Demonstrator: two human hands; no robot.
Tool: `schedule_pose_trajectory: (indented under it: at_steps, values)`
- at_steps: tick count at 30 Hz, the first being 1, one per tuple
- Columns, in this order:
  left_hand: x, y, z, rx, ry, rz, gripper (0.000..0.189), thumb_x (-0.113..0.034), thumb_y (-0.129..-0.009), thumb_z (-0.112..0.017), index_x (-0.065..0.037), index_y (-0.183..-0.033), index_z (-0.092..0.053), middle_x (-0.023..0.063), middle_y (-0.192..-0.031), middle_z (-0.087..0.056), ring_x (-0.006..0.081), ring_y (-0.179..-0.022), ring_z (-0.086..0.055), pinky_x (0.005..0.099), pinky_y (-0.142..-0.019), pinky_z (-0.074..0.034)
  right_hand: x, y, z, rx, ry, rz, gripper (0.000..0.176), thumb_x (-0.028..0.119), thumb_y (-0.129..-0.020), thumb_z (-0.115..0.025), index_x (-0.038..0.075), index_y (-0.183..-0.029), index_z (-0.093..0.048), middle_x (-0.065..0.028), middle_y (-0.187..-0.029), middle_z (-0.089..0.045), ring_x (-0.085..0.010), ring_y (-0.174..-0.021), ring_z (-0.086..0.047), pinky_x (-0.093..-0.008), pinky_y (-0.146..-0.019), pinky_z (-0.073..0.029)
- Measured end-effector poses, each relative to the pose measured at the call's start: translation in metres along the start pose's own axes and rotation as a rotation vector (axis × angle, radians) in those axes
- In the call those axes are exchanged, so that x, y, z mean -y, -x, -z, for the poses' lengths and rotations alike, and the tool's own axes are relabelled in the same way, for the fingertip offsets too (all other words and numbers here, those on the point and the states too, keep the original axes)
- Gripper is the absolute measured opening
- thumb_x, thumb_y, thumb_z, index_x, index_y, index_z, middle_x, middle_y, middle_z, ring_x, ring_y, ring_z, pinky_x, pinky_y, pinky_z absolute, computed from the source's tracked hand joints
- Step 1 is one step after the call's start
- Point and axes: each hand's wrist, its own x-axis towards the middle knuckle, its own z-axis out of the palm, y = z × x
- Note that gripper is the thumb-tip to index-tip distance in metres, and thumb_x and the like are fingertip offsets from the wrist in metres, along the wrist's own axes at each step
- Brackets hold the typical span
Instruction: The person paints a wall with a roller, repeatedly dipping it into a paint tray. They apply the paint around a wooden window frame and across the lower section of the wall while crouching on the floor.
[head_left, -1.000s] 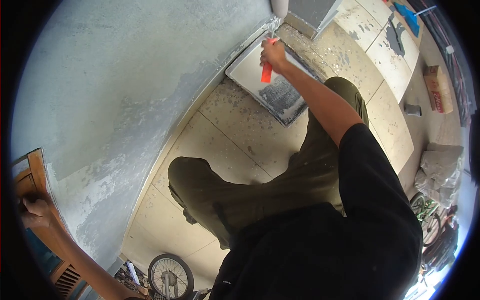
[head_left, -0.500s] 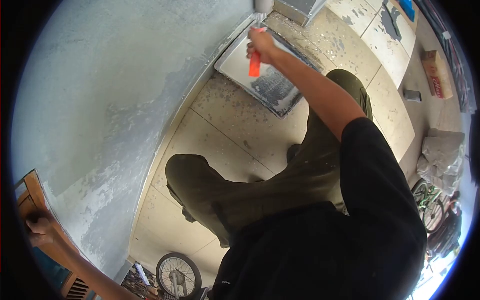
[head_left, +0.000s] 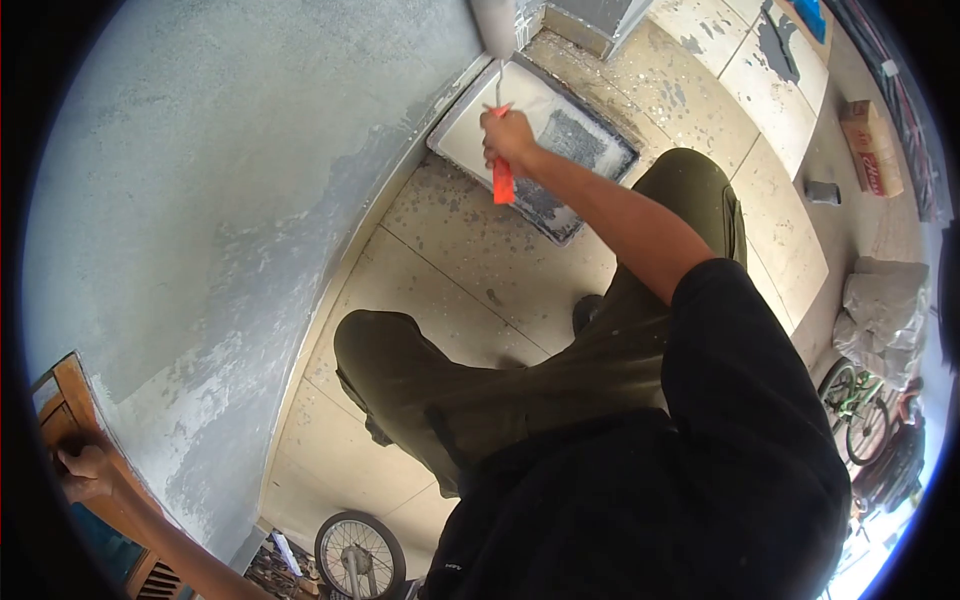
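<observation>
Back comes the right hand (head_left: 508, 135), drawn from the far end of the paint tray (head_left: 462, 135) toward its near half, and the paint roller (head_left: 496, 30) has lifted with it, its sleeve now up against the wall at the top edge of view. More of the tray's grey-smeared bed shows than half a second ago.

Far left, down in the bottom corner, the left hand (head_left: 85, 468) has not budged: fingers curled tight over the edge of the wooden frame (head_left: 68, 400), a full closed grip. Next to it runs the wall (head_left: 230, 170), fresh grey-blue above, patchy and pale lower down.

Centre, the bent knee (head_left: 400, 365) in olive trousers sits over the floor (head_left: 470, 270), pale tiles flecked with paint. A bicycle wheel (head_left: 360, 555) stands at the floor's near edge.

Up top, the right hand is a closed fist wrapped round the orange handle (head_left: 502, 183), whose end pokes out below the fingers. The tray lies on the floor hard against the foot of the wall, directly beneath that fist.

Far right, a cardboard box (head_left: 870, 150) rests at the floor's right edge.
</observation>
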Motion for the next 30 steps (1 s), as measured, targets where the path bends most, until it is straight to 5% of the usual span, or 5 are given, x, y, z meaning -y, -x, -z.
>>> schedule_pose_trajectory:
  at_steps: [7, 11, 16, 26, 30]
  values:
    - [-0.004, -0.001, 0.002, 0.001, 0.011, -0.001, 0.042, -0.044, -0.104, -0.044, -0.003, -0.093, -0.048, 0.0081, -0.089, -0.041, 0.0256, -0.080, -0.043, 0.0434, -0.078, -0.034, 0.065, -0.071, 0.056, 0.025, -0.144, 0.045, 0.013, 0.020, -0.092, -0.054, 0.010, -0.088, -0.047, 0.0011, -0.061, -0.034, -0.0122, -0.046, -0.038, -0.0356, -0.045, -0.041]
    - [-0.003, -0.001, 0.002, -0.004, 0.001, 0.000, 0.042, -0.044, -0.104, -0.044, -0.003, -0.094, -0.048, 0.0078, -0.090, -0.040, 0.0254, -0.081, -0.042, 0.0434, -0.078, -0.034, 0.015, -0.031, 0.015, 0.041, -0.085, 0.014, 0.020, 0.023, -0.091, -0.057, 0.004, -0.092, -0.052, -0.0080, -0.066, -0.050, -0.0188, -0.047, -0.049, -0.0412, -0.047, -0.049]
    - [-0.002, -0.004, 0.003, -0.007, -0.004, 0.001, 0.043, -0.045, -0.104, -0.044, -0.003, -0.094, -0.047, 0.0076, -0.090, -0.040, 0.0252, -0.081, -0.042, 0.0434, -0.079, -0.033, -0.036, 0.029, -0.023, 0.074, 0.040, -0.050, 0.020, 0.019, -0.091, -0.056, 0.002, -0.082, -0.050, -0.0088, -0.062, -0.050, -0.0197, -0.044, -0.050, -0.0400, -0.040, -0.046]
    - [-0.012, -0.005, -0.004, 0.002, 0.027, -0.007, 0.043, -0.046, -0.105, -0.043, -0.004, -0.094, -0.046, 0.0070, -0.091, -0.039, 0.0249, -0.082, -0.041, 0.0434, -0.079, -0.032, 0.055, -0.066, 0.033, 0.013, -0.201, 0.000, 0.012, 0.012, -0.089, -0.053, 0.007, -0.098, -0.047, -0.0012, -0.068, -0.035, -0.0137, -0.049, -0.040, -0.0367, -0.049, -0.043]
    - [-0.014, -0.009, 0.003, -0.020, 0.013, -0.017, 0.043, -0.046, -0.105, -0.043, -0.004, -0.095, -0.046, 0.0068, -0.091, -0.038, 0.0247, -0.083, -0.041, 0.0435, -0.080, -0.032, 0.037, -0.070, 0.024, -0.076, -0.122, 0.049, 0.015, 0.018, -0.090, -0.056, 0.004, -0.089, -0.049, -0.0054, -0.065, -0.045, -0.0164, -0.047, -0.047, -0.0390, -0.045, -0.046]
